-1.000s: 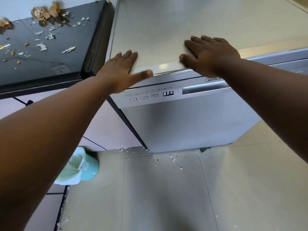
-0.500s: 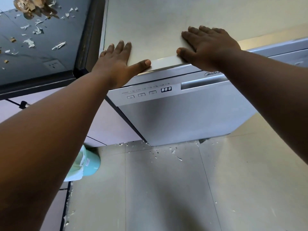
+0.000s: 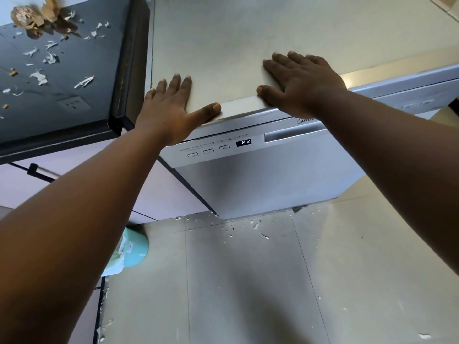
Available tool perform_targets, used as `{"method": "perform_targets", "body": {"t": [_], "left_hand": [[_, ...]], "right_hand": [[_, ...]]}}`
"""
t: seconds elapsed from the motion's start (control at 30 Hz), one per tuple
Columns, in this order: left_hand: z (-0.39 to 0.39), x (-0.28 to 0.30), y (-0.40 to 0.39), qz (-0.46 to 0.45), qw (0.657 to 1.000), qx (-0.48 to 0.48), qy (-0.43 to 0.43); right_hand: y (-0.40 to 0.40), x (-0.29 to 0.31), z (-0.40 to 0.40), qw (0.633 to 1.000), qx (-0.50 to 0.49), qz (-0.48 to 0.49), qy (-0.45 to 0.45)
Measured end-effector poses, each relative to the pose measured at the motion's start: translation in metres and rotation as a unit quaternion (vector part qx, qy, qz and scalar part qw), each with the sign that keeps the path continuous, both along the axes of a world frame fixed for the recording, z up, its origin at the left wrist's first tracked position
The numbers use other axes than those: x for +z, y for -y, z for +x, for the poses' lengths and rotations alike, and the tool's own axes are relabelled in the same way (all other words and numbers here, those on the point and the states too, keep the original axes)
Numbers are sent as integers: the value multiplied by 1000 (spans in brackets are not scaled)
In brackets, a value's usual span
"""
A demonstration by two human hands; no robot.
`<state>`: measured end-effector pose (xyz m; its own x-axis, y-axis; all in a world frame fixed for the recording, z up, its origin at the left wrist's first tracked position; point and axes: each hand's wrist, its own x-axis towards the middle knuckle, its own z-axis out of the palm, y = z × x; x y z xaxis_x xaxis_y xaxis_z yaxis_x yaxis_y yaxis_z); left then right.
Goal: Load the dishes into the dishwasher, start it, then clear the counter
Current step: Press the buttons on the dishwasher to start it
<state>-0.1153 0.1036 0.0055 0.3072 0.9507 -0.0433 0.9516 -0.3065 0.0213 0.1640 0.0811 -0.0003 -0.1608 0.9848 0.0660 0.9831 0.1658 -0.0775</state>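
Both my hands, left (image 3: 169,108) and right (image 3: 301,83), lie flat on the counter (image 3: 223,40) front edge, grip empty; dishwasher (image 3: 260,180) closed, showing P2; pressing start likely comes next.

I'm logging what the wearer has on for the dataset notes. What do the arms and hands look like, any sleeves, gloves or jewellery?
Both forearms are bare as far as the frame shows. The left hand and right hand wear no gloves, rings or watch.

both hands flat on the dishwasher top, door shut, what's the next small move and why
Probably drop the left hand to the buttons under it and press start. The display reads P2, so a program looks chosen, the dishwasher door is closed, and both hands, the right hand too, hold nothing.
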Motion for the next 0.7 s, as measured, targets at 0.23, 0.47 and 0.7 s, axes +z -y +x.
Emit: {"method": "perform_targets", "body": {"t": [0.23,0.47,0.7], "left_hand": [[-1,-1,-1,6,1000,-3,-1],[-3,0,-2,2,1000,-11,3],[-4,4,-2,-27,999,-24,7]], "right_hand": [[-1,-1,0,1000,-3,-5,-2],[1,6,-3,1000,-12,-15,1],[5,15,-6,998,-21,-56,11]]}}
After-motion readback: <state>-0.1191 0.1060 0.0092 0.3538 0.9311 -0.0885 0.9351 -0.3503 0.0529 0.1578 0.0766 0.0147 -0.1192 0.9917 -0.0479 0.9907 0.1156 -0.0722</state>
